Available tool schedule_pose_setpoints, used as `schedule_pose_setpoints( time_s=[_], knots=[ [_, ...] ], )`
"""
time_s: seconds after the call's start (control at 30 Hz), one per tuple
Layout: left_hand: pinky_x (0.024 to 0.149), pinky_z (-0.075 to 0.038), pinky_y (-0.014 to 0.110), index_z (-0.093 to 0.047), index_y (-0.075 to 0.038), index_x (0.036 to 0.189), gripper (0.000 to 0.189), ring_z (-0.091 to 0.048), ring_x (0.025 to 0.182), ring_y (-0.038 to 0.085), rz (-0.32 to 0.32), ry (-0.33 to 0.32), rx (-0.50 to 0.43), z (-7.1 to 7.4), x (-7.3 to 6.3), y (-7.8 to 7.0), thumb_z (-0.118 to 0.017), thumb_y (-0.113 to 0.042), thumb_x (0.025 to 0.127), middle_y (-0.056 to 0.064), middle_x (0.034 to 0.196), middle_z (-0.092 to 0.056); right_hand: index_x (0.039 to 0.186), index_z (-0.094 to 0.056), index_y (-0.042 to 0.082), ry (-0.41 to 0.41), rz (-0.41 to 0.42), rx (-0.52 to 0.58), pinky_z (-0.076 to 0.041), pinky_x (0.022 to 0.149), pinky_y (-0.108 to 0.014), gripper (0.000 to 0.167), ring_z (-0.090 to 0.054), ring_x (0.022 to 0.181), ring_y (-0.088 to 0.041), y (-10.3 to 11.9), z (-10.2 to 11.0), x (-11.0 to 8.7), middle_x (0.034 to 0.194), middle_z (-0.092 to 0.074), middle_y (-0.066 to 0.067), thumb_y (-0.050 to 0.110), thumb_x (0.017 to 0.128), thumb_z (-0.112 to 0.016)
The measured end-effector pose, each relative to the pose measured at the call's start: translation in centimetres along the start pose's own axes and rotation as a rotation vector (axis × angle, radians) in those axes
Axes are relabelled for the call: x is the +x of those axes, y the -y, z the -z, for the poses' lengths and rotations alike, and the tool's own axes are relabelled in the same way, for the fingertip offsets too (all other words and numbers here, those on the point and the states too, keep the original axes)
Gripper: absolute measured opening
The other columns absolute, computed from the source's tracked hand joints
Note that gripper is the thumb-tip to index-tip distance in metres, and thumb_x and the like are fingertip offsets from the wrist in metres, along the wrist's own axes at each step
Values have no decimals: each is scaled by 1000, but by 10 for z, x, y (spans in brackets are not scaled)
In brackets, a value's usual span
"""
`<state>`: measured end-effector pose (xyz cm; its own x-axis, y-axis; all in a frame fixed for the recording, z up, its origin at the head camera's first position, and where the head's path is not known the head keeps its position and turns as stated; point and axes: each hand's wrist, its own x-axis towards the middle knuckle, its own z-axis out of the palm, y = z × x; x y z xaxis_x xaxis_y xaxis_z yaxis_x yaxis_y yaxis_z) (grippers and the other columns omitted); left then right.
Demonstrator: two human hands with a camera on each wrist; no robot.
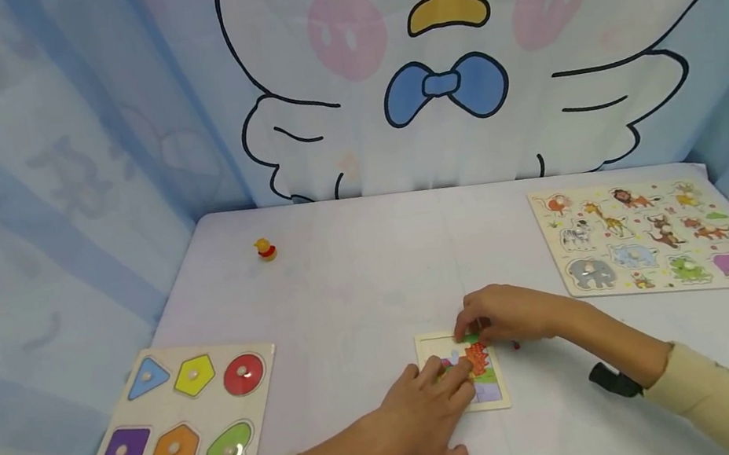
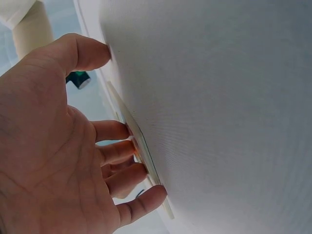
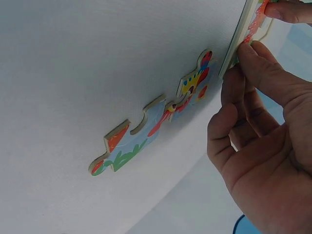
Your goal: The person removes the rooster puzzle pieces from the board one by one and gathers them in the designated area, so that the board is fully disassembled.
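Observation:
A small jigsaw puzzle in a pale wooden frame point(image 1: 502, 389) lies on the white table, showing orange, green and purple parts. My left hand point(image 1: 429, 412) rests its outstretched fingers on the left side of this puzzle, thumb spread away. In the left wrist view those fingertips touch the thin board point(image 2: 141, 146) from above. At the top right corner, my right hand point(image 1: 514, 313) pinches a green-edged puzzle piece point(image 1: 471, 339) between thumb and fingers; much of the piece is hidden. Loose jigsaw pieces point(image 3: 131, 146) lie close by the right hand, mostly covered by it in the head view.
A board of coloured shapes with knobs point(image 1: 176, 416) lies at the left. An animal puzzle board point(image 1: 648, 234) lies at the back right. A small yellow and red toy point(image 1: 265, 249) stands at the back left. Printed curtains point(image 1: 451, 142) hang behind the table.

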<state>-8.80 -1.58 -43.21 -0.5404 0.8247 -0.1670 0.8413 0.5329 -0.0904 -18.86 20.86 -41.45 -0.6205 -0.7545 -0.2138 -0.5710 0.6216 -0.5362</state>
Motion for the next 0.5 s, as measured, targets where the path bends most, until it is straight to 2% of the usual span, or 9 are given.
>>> schedule_pose_setpoints(
  time_s=[0.27,0.5],
  knots=[
    [79,-39,34,-47,-22,127,63,-37,118,19,-1,1,18,0,1,-2,-54,-66,83,-3,151,-30,102,-71,22,-5,-5,-35,-48,69,-27,27,-54,78,-8,5,-3,-2,89,-58,10,-1,89,-68],
    [82,-40,36,-46,-22,130,65,-37,119,19,3,18,13,1,1,-1,-54,-67,83,-3,152,-29,100,-68,22,-32,10,-112,-46,73,-29,27,-52,80,-9,10,-5,-3,89,-55,10,-3,89,-67]
  ],
)
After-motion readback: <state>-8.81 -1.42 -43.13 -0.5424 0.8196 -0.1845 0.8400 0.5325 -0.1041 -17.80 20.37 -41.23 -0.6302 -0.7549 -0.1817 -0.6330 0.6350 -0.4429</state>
